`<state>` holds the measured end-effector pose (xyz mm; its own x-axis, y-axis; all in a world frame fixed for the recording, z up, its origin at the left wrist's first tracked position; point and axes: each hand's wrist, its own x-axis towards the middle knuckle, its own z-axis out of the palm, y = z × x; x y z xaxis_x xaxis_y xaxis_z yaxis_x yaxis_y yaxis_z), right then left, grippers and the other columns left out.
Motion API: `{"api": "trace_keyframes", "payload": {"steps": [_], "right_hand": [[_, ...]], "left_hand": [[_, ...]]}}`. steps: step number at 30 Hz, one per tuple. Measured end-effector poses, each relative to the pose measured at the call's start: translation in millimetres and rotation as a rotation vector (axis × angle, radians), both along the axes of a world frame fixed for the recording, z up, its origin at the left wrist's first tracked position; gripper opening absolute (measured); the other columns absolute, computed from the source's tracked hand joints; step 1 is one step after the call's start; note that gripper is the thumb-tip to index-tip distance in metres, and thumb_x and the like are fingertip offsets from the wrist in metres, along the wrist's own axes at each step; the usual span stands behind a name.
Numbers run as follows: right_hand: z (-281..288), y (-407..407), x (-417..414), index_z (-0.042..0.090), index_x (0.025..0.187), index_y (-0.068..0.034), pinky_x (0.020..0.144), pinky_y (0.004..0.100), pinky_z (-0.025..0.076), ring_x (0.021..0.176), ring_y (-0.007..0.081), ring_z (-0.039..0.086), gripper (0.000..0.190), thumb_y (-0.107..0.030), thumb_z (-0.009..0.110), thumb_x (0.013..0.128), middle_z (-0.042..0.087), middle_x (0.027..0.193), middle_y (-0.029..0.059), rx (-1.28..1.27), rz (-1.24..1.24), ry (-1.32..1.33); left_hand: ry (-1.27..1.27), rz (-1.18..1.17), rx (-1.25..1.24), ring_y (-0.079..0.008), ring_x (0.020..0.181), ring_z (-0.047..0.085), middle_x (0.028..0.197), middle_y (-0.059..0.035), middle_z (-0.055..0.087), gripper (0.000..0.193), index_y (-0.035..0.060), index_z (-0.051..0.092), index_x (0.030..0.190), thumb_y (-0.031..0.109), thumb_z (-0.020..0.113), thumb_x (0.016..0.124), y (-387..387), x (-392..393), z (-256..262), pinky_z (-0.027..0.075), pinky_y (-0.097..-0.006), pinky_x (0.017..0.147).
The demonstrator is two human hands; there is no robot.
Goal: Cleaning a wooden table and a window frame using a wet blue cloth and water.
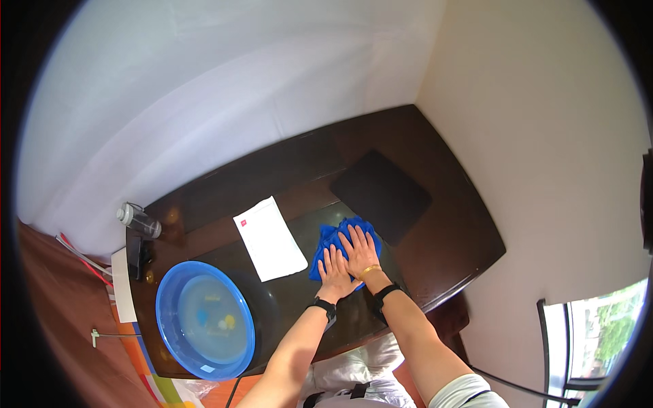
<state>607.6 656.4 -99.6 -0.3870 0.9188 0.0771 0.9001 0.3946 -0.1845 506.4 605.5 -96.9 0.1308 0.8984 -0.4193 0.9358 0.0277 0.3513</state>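
Note:
A crumpled blue cloth (326,239) lies on the dark, glossy wooden desk (449,214). Both palms rest flat on it with the fingers spread. My left hand (336,278) covers its lower middle, and my right hand (361,252) presses just to the right and slightly farther up, the two touching near the thumbs. Dark bands circle both wrists, and a gold bangle sits at the right one. Much of the cloth is hidden beneath the hands. Left of it lies a sheet of white paper (273,239) bearing print and a small red mark.
A blue plastic basin (163,311) of cloudy water stands at the desk's left. Behind it are a black device (135,257) and a clear bottle (140,222). A black mat (382,191) lies beyond the cloth. Walls border the desk's back and right; a window (602,331) is lower right.

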Motion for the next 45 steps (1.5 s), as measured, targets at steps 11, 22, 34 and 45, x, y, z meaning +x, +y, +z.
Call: {"api": "trace_keyframes", "payload": {"steps": [11, 22, 34, 45], "right_hand": [[-4.2, 92.9, -12.5, 0.033, 0.133, -0.013, 0.103, 0.0439, 0.021, 0.127, 0.0319, 0.026, 0.059, -0.044, 0.040, 0.083, 0.026, 0.139, 0.0182, -0.008, -0.082, 0.026], [-5.6, 84.0, -14.1, 0.033, 0.134, -0.015, 0.104, 0.0473, 0.018, 0.130, 0.0317, 0.022, 0.059, -0.044, 0.041, 0.083, 0.024, 0.141, 0.0156, 0.044, 0.000, 0.034], [8.5, -37.2, 8.2, 0.039, 0.130, -0.010, 0.107, 0.0468, 0.012, 0.132, 0.0305, 0.017, 0.058, -0.039, 0.045, 0.081, 0.024, 0.142, 0.0148, -0.178, 0.077, 0.202], [9.5, 98.2, 179.0, 0.052, 0.111, -0.008, 0.087, 0.0412, 0.043, 0.104, 0.0316, 0.049, 0.041, -0.023, 0.061, 0.074, 0.050, 0.113, 0.0138, -0.051, -0.684, 0.244]], "left_hand": [[0.002, 0.000, 0.070, -0.0326, 0.134, -0.012, 0.145, -0.0192, -0.008, 0.113, -0.0030, 0.000, 0.138, 0.063, 0.059, 0.067, 93.6, -12.2, 7.6, -0.004, -0.0495, 0.106], [-0.003, 0.084, 0.168, -0.0306, 0.135, -0.011, 0.146, -0.0192, -0.005, 0.107, -0.0052, 0.003, 0.137, 0.059, 0.057, 0.071, 70.5, -8.5, 3.6, -0.006, -0.0472, 0.106], [-0.029, 0.027, 0.012, -0.0319, 0.134, -0.013, 0.145, -0.0207, -0.007, 0.108, -0.0058, 0.001, 0.137, 0.057, 0.059, 0.071, -41.3, -4.4, 19.1, -0.005, -0.0473, 0.106], [-1.239, 0.710, -0.125, -0.0204, 0.106, 0.046, 0.115, -0.0098, 0.047, 0.035, 0.0008, 0.045, 0.114, 0.020, 0.055, 0.086, 42.0, 81.2, 27.9, 0.034, -0.0361, 0.097]]}}
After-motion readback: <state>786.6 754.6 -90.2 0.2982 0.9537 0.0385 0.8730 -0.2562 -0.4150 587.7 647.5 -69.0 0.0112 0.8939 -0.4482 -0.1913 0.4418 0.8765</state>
